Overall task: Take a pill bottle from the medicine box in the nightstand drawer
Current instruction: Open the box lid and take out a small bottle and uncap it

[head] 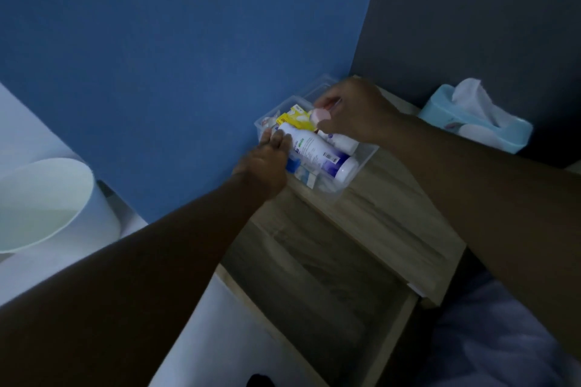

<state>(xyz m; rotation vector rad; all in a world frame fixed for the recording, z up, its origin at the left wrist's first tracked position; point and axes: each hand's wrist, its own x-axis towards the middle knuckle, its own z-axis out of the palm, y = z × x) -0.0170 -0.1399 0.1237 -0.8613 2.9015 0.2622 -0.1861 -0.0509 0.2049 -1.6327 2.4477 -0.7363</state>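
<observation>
A clear plastic medicine box [361, 166] stands on the wooden nightstand top [386, 217], against the blue wall. Inside lie a large white bottle with a purple band [317, 151], a yellow packet [295, 118] and other small items. My left hand [267, 163] grips the box's near-left rim, fingers touching the large bottle's end. My right hand [352, 110] reaches over the box, its fingertips closed on a small bottle with a pink cap [321, 115]. A second small white bottle [341, 143] lies under that hand.
The nightstand drawer [314, 286] is pulled open below the box, its inside dark. A light-blue tissue box [478, 122] sits at the back right. A white bin [47, 204] stands on the floor at left. Bedding [490, 339] shows at bottom right.
</observation>
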